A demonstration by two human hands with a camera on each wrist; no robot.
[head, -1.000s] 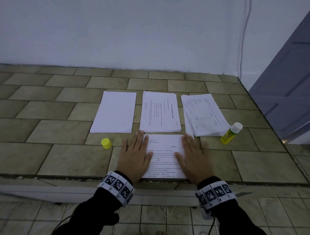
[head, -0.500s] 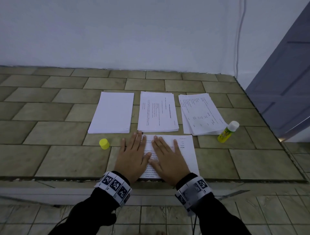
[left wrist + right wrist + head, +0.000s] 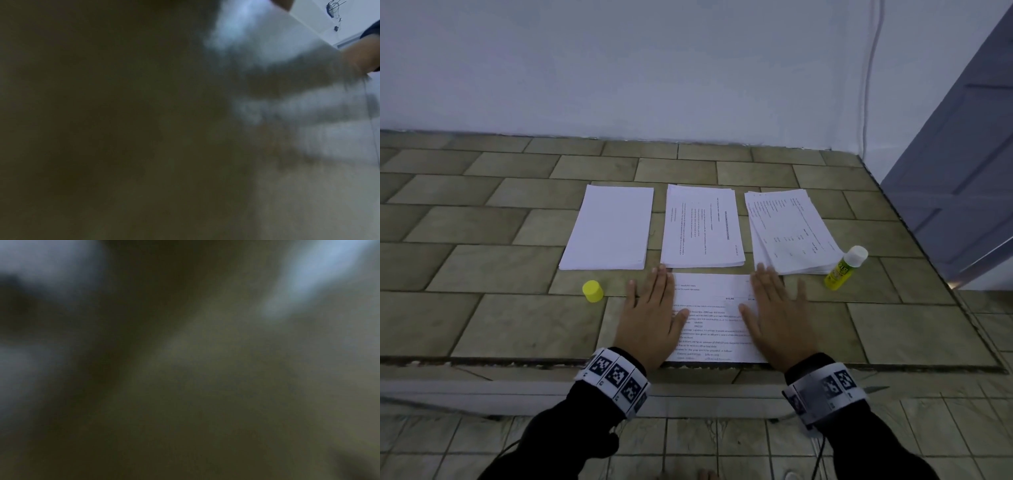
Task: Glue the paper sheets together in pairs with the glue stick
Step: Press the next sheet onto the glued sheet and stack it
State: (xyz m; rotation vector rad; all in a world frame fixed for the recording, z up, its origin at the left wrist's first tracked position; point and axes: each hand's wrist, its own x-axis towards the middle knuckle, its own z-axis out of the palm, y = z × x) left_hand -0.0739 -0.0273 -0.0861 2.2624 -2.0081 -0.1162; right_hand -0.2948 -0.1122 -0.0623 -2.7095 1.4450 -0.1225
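A printed sheet (image 3: 714, 318) lies flat at the tiled ledge's front edge. My left hand (image 3: 650, 317) presses flat on its left side, fingers straight. My right hand (image 3: 777, 315) presses flat on its right side, fingers spread. Behind the sheet lie a blank white stack (image 3: 609, 228), a printed stack (image 3: 702, 226) and a fanned printed stack (image 3: 791, 231). The yellow glue stick (image 3: 846, 263) lies uncapped at the right with its white end up. Its yellow cap (image 3: 592, 291) stands left of my left hand. Both wrist views are dark and blurred.
The tiled ledge (image 3: 482, 274) ends at a front edge just below my wrists, with a tiled floor (image 3: 705, 445) beneath. A white wall rises behind the stacks. A grey door (image 3: 962, 154) stands at the right.
My right hand slid from the sheet's middle back out to its right side, smoothing it. The left hand stayed pressed on the left side.
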